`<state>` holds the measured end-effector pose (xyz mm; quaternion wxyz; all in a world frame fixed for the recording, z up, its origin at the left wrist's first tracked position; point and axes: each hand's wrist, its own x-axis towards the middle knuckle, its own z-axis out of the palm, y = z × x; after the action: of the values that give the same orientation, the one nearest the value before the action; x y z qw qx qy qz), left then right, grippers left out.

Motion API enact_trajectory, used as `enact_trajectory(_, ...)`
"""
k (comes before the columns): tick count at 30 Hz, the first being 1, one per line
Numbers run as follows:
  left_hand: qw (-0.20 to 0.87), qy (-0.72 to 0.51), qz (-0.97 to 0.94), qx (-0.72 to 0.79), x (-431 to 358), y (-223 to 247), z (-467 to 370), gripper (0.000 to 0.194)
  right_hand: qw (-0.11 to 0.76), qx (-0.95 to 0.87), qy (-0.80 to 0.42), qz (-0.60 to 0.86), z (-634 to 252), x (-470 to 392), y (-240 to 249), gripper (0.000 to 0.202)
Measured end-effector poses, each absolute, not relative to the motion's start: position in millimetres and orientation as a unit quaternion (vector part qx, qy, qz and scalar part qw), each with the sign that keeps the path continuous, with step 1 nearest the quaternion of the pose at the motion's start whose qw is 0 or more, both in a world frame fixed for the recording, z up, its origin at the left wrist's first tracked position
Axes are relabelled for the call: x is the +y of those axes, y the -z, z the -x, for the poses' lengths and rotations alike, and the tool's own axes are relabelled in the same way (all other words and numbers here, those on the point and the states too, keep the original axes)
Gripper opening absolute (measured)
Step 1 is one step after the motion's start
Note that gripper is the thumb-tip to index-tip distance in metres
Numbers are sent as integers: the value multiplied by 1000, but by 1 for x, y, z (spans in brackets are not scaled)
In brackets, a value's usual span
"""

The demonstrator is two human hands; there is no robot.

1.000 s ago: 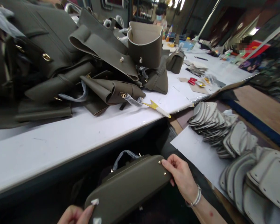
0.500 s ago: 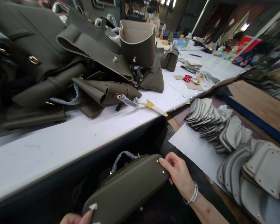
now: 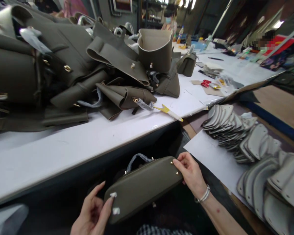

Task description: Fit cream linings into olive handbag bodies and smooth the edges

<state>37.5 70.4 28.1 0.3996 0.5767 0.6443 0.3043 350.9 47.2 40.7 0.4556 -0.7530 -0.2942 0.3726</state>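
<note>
An olive-grey bag (image 3: 144, 189) is held over the dark space below the table edge, its long base with metal studs facing me. My right hand (image 3: 189, 171) pinches its right end, thumb beside a gold stud. At the left end, my left hand (image 3: 94, 209) has its thumb against the base by two white wrapped spots, index finger raised off the bag and the other fingers curled. Clear plastic wraps the bag's handle (image 3: 138, 158), which arches behind it.
Similar bags (image 3: 117, 60) are heaped on the white table (image 3: 71, 147). Yellow-and-white snips (image 3: 170, 112) lie near its edge. Stacked grey panels (image 3: 257, 186) stand at right on white paper (image 3: 208, 156). Two people (image 3: 169, 21) are farther back.
The view has shifted left. More of my left hand shows, its index finger now lifted away from the bag. The bag's left end with two white spots has come fully into view.
</note>
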Motion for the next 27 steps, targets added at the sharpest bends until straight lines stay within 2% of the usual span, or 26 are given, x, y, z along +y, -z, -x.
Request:
enact_trajectory(2,348,-291,-644,616,75,-27,-32,57,458,-328,-356,746,-354,47,-39,33)
enact_trajectory(5,350,-265,-713,546,79,-24,-26,38,465,-376,-312,738,-355,47,-35,31)
enact_trajectory(10,359,-272,-776,441,82,-19,-26,42,435,-501,-219,716,-356,46,-29,31)
enact_trajectory(16,316,-243,-819,413,84,-31,-24,43,390,-597,-119,691,-352,41,-31,34)
enact_trajectory(21,220,-219,-860,405,79,-46,-27,34,247,-730,29,637,-311,27,-49,43)
enact_trajectory(27,189,-210,-876,390,74,-35,-37,45,93,-810,44,578,-278,28,-46,51)
